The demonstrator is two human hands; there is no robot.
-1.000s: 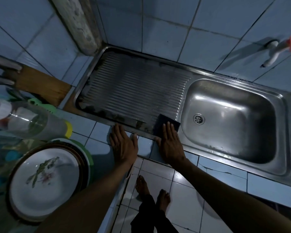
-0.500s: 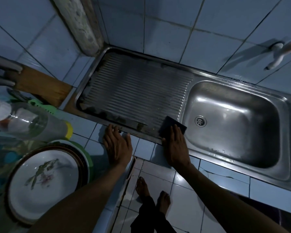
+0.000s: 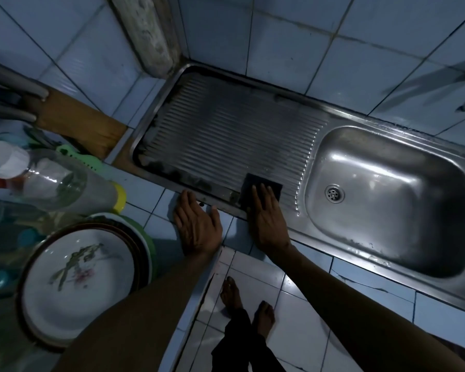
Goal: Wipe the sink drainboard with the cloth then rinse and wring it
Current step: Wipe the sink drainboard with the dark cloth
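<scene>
Right hand [image 3: 266, 218] presses flat, fingers straight, on the dark square cloth [image 3: 263, 189] at the ribbed steel drainboard [image 3: 226, 135]'s near edge; left hand [image 3: 196, 224] rests open beside it. Risk: grime smears, cloth's only pressed.

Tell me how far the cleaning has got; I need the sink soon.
Done: nothing looks finished; dark grime still lines the drainboard's near edge. In hand: the right hand presses the dark cloth flat on that edge, while the left hand rests on the counter. Left: more wiping, rinsing, wringing.
</scene>
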